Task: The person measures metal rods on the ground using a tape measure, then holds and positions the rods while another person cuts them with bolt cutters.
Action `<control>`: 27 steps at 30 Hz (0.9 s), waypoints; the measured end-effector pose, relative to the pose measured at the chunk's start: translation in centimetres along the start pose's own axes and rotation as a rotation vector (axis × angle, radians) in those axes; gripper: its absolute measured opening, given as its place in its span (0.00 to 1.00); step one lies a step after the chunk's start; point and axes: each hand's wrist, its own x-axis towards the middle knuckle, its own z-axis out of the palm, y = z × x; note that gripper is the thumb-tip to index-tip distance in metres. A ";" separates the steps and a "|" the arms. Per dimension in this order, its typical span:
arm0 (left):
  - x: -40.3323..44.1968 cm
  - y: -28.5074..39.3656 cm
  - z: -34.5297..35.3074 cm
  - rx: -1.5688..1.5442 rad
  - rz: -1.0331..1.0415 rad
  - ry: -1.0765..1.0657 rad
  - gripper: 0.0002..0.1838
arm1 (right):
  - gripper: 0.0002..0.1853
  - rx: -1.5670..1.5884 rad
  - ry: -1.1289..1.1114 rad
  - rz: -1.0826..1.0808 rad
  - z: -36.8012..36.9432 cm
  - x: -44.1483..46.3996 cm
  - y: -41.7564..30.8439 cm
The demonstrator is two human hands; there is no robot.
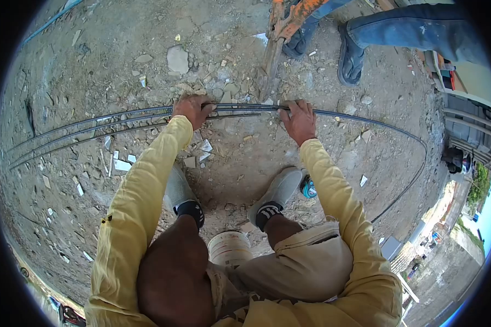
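Several thin dark steel rods (120, 119) lie across the dirt in front of me, their left ends fanned apart. My left hand (192, 109) is closed around them left of centre. My right hand (300, 121) grips them farther right, fingers curled over the top. Between my hands the rods run close together, and one shorter rod ends just before my right hand. Beyond my right hand a rod (390, 126) bends round toward me. The dark end of an orange, worn long-handled tool (278, 41) comes down just behind the rods; whether it touches them I cannot tell.
Another person's legs in blue trousers (409, 30) and dark shoes stand at the upper right, near the tool. A white bucket (230, 248) is beneath me. A blue roundish object (309, 187) lies by my right shoe. Tile shards (122, 165) and stones litter the ground.
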 end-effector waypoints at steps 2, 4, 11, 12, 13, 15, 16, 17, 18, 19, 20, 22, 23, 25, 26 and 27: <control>-0.2 0.1 0.0 0.011 -0.009 0.017 0.17 | 0.17 -0.004 -0.024 -0.011 0.0 0.2 0.2; -0.3 0.3 -0.1 0.024 -0.015 0.014 0.17 | 0.16 -0.021 -0.027 -0.035 0.1 0.4 0.4; 0.1 0.3 -0.7 0.031 0.034 0.054 0.17 | 0.14 -0.021 -0.054 -0.072 -0.3 1.6 0.8; 0.2 0.3 -0.7 0.029 0.041 0.054 0.17 | 0.14 -0.026 -0.058 -0.070 -0.4 1.7 0.8; 0.3 0.3 -0.8 0.027 0.049 0.054 0.17 | 0.14 -0.031 -0.060 -0.069 -0.5 1.8 0.8; 0.3 0.4 -0.8 0.028 0.062 0.069 0.17 | 0.14 -0.034 -0.066 -0.078 -0.6 1.8 0.9; 0.3 0.5 -0.8 0.031 0.067 0.084 0.17 | 0.14 -0.035 -0.070 -0.084 -0.6 1.9 0.9; 0.2 0.5 -0.8 0.035 0.071 0.098 0.17 | 0.14 -0.037 -0.064 -0.086 -0.6 1.9 0.9; 0.3 0.5 -0.8 0.032 0.064 0.079 0.17 | 0.14 -0.038 -0.059 -0.089 -0.6 2.0 0.9; 0.5 0.4 -0.8 0.030 0.057 0.060 0.17 | 0.14 -0.038 -0.054 -0.092 -0.5 1.9 0.9; 0.6 0.2 -0.8 0.027 0.049 0.043 0.17 | 0.14 -0.042 -0.060 -0.093 -0.5 1.9 0.9; 0.5 0.5 -0.9 0.033 0.047 0.043 0.17 | 0.14 -0.050 -0.068 -0.099 -0.4 2.0 1.0; 0.4 0.6 -0.9 0.036 0.046 0.044 0.17 | 0.14 -0.050 -0.063 -0.096 -0.4 2.1 1.1; 0.5 0.4 -0.6 0.036 0.048 0.049 0.18 | 0.14 -0.051 -0.056 -0.089 -0.1 2.0 1.0; 0.6 0.3 -0.5 0.037 0.050 0.050 0.18 | 0.14 -0.047 -0.057 -0.093 0.1 1.9 1.1; 0.4 0.2 -0.2 0.048 0.056 0.066 0.18 | 0.14 -0.044 -0.058 -0.096 0.0 1.9 1.1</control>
